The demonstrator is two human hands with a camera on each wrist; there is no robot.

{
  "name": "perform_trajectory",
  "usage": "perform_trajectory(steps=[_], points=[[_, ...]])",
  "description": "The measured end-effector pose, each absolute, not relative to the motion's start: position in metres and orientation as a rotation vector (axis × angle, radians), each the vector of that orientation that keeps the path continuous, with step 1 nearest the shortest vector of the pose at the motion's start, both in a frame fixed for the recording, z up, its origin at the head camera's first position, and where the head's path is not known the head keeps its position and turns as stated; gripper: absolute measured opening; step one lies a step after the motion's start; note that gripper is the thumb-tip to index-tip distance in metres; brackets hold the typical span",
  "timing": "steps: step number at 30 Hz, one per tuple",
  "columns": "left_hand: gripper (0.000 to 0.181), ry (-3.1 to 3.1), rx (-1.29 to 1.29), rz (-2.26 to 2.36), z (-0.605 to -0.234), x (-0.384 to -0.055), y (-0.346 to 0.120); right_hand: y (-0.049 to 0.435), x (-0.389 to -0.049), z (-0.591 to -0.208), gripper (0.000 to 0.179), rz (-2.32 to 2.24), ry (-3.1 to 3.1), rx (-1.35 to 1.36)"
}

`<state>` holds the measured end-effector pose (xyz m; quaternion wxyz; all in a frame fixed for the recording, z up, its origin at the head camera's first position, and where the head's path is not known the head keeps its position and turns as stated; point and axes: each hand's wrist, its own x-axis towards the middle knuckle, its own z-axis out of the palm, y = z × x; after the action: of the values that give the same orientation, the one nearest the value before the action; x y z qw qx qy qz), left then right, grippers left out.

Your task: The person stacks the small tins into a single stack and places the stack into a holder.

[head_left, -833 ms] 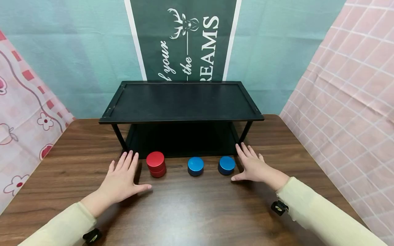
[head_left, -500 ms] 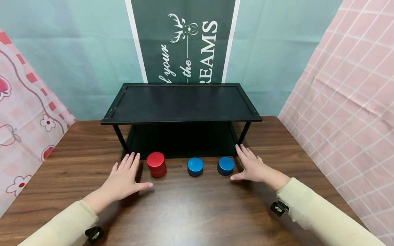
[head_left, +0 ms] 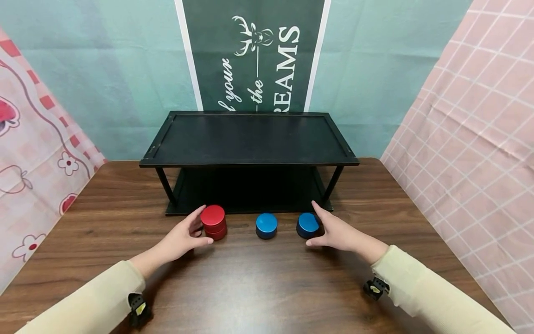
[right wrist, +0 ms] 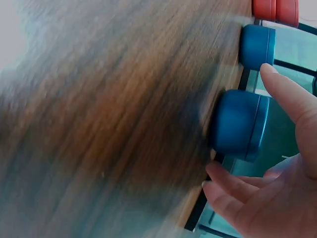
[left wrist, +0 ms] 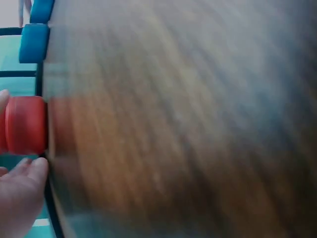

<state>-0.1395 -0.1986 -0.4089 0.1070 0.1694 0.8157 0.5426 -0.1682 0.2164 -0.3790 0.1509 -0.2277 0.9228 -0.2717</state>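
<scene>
A red round tin (head_left: 213, 220) with a seam round its side stands at the front edge of the black rack. My left hand (head_left: 179, 241) is at its left side, fingers bent and thumb spread apart; in the left wrist view the fingertips (left wrist: 38, 168) lie close beside the red tin (left wrist: 26, 125). On the right, a shorter blue round tin (head_left: 308, 225) lies between the spread thumb and fingers of my right hand (head_left: 335, 232). The right wrist view shows a gap between the thumb and this blue tin (right wrist: 237, 124). Another blue tin (head_left: 266, 226) stands midway between the hands.
A black two-level rack (head_left: 250, 139) stands behind the tins, its lower shelf (head_left: 250, 190) low over the wooden table (head_left: 258, 287). Patterned cloths hang at the back and both sides, including a pink checked cloth (head_left: 471, 116) on the right.
My left hand has moved right to the red tin, its flat, spread fingers now bent. My right hand's fingers have drawn together and come in around the right blue tin. The tins stay put.
</scene>
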Motion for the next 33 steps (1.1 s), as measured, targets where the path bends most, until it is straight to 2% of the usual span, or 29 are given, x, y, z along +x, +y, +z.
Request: perform_trajectory(steps=[5, 9, 16, 33], points=[[0.074, 2.382, 0.516, 1.665, -0.417, -0.144, -0.197, 0.215, -0.169, -0.384, 0.097, -0.781, 2.671, -0.663], [0.062, 2.421, 0.520, 1.655, -0.420, -0.146, -0.198, 0.216, -0.172, -0.387, 0.084, -0.777, 2.717, -0.649], [0.057, 2.350, 0.509, 1.696, -0.424, -0.147, -0.198, 0.215, -0.174, -0.390, 0.061, -0.800, 2.766, -0.627], [0.060, 2.271, 0.451, 1.708, -0.426, -0.150, -0.202, 0.220, -0.173, -0.389, 0.062, -1.016, 2.801, -0.523]])
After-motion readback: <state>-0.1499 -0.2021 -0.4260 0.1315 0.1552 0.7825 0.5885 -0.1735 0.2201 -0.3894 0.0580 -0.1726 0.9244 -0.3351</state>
